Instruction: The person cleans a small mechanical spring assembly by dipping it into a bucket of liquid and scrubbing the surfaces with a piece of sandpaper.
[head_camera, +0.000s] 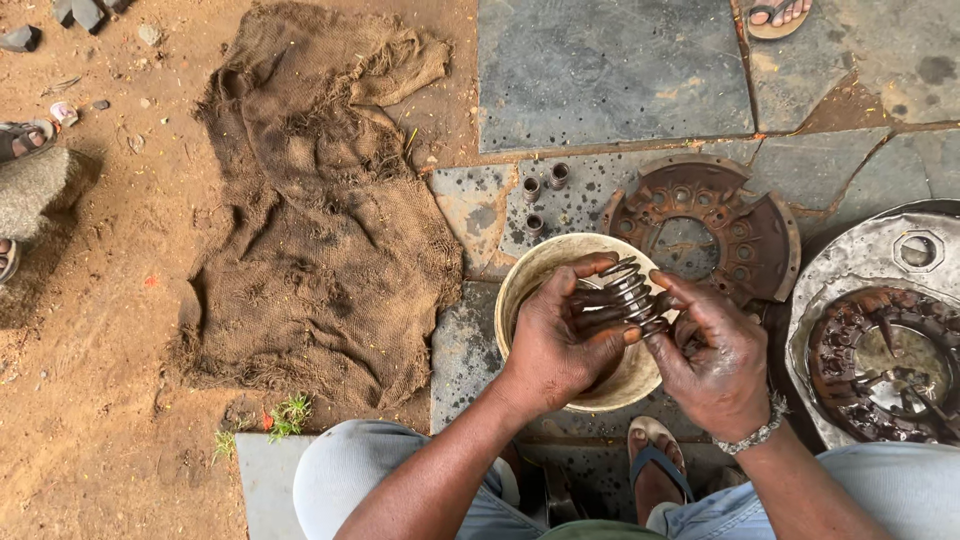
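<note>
**Steel springs held over a bowl**

Steel coil springs (625, 295), dark with grease, sit bunched between both hands directly above a pale round bowl (520, 290) on the stone paving. Nearest the camera are the person's knees in light trousers and a foot in a blue-strapped sandal (655, 470). The left hand (555, 335) is curled closed around the lower side of the bunch, thumb over the top. The right hand (715, 355), with a beaded bracelet at the wrist, is also bent around the springs, its fingers pressing on their right side; both hands are blackened with oil.

To the right lies a shallow metal pan (870, 255) holding a rusty ring-shaped part with levers (885, 360). Just beyond the bowl rests a rusty round cover plate (700, 230) with empty round seats around its face, and three small dark sleeves (545, 190) stand on the slab beside it. As a judgement, the stripping-down looks finished, since the plate is bare; the springs are gathered, while the plate, the sleeves and the ring part lie unhandled.

Farther left a rough burlap sack (320, 200) is spread over red dirt. At the far edges, other people's sandalled feet (780, 15) show.
</note>
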